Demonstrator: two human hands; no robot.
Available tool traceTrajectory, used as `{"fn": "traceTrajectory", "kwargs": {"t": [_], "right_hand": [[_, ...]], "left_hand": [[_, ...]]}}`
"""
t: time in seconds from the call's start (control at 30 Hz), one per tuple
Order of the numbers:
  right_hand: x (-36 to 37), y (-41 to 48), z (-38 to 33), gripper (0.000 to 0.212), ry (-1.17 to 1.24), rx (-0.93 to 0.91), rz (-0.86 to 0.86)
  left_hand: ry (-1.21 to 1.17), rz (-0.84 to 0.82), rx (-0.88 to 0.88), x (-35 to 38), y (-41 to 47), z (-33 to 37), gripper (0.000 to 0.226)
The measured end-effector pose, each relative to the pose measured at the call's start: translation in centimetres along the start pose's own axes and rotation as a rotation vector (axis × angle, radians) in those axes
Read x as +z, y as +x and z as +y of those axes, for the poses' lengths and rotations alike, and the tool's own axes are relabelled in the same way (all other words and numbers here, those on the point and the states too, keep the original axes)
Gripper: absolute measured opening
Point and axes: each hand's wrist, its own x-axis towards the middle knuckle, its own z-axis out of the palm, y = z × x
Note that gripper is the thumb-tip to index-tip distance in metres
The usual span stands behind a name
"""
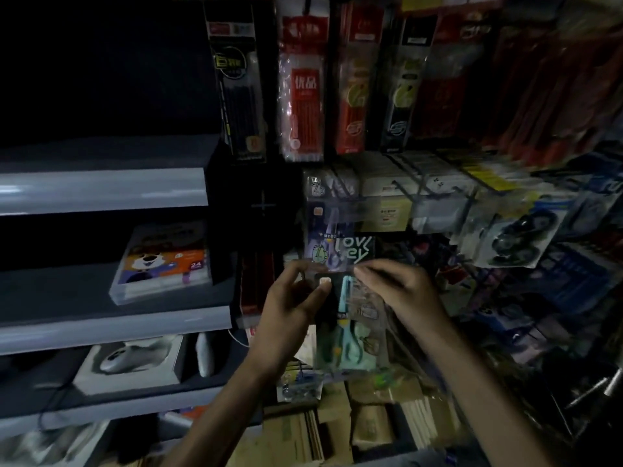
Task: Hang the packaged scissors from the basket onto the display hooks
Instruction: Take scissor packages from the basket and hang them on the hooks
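A clear pack with teal scissors (347,328) hangs upright between both my hands at the centre of the head view. My left hand (293,308) pinches its top left corner and my right hand (401,291) grips its top right edge. Just above it a pack of purple scissors (337,244) hangs on the display, its hook hidden in the dark. Bare wire hooks (414,193) stick out to the right of it. The basket is not in view.
Pen and pencil packs (303,96) hang above. Grey shelves (101,190) on the left carry a crayon box (161,261) and a boxed mouse (131,362). Black scissors packs (515,241) hang on the right. Cardboard boxes (337,426) lie below.
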Motion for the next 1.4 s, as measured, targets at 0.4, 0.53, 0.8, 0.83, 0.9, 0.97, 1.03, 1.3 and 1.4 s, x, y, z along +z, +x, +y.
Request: {"fn": "traceTrajectory", "kwargs": {"t": [0.4, 0.53, 0.8, 0.83, 0.9, 0.97, 1.03, 1.3, 1.4], "right_hand": [[-1.8, 3.5, 3.6, 0.015, 0.077, -0.025, 0.021], [-2.3, 4.1, 3.4, 0.015, 0.128, 0.001, -0.001], [-1.7, 5.8, 2.0, 0.02, 0.205, 0.012, 0.01], [-1.6, 6.0, 1.8, 0.018, 0.221, 0.015, 0.015], [-1.4, 6.4, 1.4, 0.012, 0.248, 0.006, 0.023], [-1.1, 6.6, 1.1, 0.013, 0.251, -0.016, 0.038], [-1.0, 7.0, 1.0, 0.021, 0.235, -0.033, 0.056], [0.2, 8.6, 1.3, 0.02, 0.192, -0.03, 0.103], [0.5, 9.1, 1.6, 0.011, 0.222, 0.011, 0.126]], "left_hand": [[0.229, 0.246, 0.155, 2.1, 5.0, 2.6, 0.02], [0.206, 0.226, 0.201, 2.6, 4.5, 3.9, 0.015], [0.163, 0.219, 0.225, 2.7, 4.7, 6.5, 0.026], [0.168, 0.223, 0.224, 2.6, 4.9, 6.6, 0.025], [0.176, 0.216, 0.226, 2.3, 5.0, 6.4, 0.025], [0.186, 0.204, 0.24, 2.1, 4.9, 6.2, 0.025], [0.187, 0.196, 0.255, 2.1, 4.7, 5.9, 0.024], [0.192, 0.189, 0.31, 1.8, 4.4, 4.9, 0.027], [0.2, 0.19, 0.328, 1.6, 4.4, 4.6, 0.029]]}}
